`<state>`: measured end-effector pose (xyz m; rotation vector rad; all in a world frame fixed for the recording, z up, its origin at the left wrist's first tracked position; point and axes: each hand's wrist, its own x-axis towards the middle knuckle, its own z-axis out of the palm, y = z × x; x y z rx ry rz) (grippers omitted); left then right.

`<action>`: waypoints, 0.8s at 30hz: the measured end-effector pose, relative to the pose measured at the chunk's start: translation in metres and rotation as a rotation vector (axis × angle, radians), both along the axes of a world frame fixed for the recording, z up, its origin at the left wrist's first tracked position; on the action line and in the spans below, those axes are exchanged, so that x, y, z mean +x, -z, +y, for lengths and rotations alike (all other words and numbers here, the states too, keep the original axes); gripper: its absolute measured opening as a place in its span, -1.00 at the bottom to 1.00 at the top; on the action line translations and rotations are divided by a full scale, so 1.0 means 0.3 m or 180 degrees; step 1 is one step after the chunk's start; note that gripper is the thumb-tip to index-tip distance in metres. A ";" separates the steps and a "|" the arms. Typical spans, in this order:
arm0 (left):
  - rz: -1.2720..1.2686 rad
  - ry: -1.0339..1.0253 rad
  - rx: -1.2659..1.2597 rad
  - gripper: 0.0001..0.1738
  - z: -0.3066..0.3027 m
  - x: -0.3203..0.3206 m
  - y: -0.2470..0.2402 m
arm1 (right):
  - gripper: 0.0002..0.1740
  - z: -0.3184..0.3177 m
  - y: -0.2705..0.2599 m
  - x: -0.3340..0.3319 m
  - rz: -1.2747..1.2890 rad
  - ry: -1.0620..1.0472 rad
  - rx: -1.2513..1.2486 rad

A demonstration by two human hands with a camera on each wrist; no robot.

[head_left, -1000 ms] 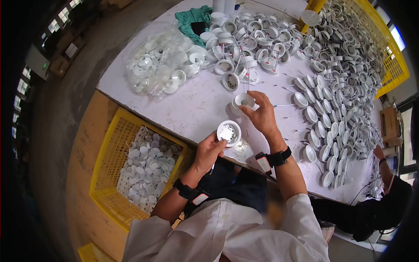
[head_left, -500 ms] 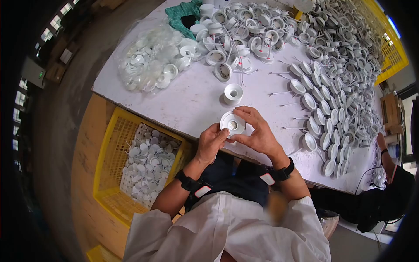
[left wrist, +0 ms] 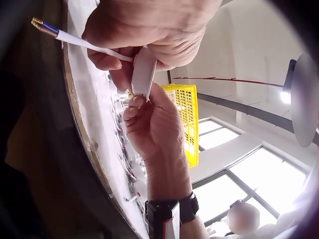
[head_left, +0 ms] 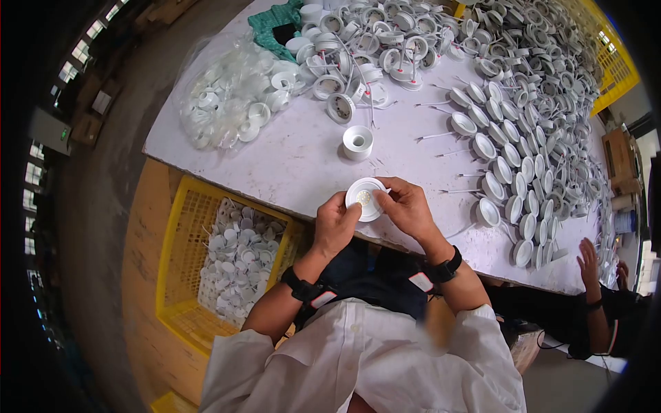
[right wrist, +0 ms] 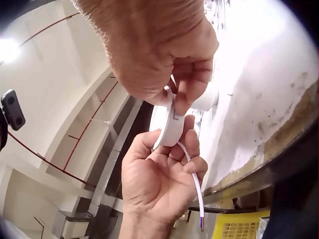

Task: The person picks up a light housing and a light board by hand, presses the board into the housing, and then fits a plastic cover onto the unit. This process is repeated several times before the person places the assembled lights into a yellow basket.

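Over the table's front edge, both hands hold a round white downlight (head_left: 367, 195) with yellowish LED dots in its middle. My left hand (head_left: 335, 226) grips its left side, thumb on the front rim. My right hand (head_left: 411, 212) pinches the opposite rim, thumb and fingers on its edge. In the left wrist view the downlight body (left wrist: 143, 72) is seen edge-on. From its back runs a white cable (right wrist: 196, 181) with bare-tipped blue and brown wires. Just beyond the hands, a white reflector cup (head_left: 357, 150) stands on the table.
A clear bag of white cups (head_left: 224, 103) lies at the table's left. Heaps of downlights (head_left: 375, 41) fill the back, with rows of them (head_left: 492, 151) at the right. A yellow crate (head_left: 165, 275) of white parts stands lower left. Another person's hand (head_left: 589, 265) shows at far right.
My right hand came from the reflector cups to the downlight in my left hand. Since half a second ago, its fingers have shifted onto the downlight's right rim. One cup stays on the table.
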<state>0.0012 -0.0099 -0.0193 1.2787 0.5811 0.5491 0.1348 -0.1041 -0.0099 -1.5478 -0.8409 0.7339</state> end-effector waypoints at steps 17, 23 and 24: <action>0.0960 0.0729 0.0106 -0.71 0.028 0.021 -0.016 | -0.32 -0.080 -0.094 0.041 -0.1600 -0.0252 -0.0021; 0.1235 0.1199 0.0498 -0.77 0.010 0.092 -0.035 | -0.16 -0.098 -0.094 0.060 -0.3243 -0.0687 -0.0276; 0.1207 0.1211 0.0495 -0.77 0.003 0.111 -0.034 | -0.16 -0.103 -0.095 0.074 -0.3267 -0.0680 -0.0294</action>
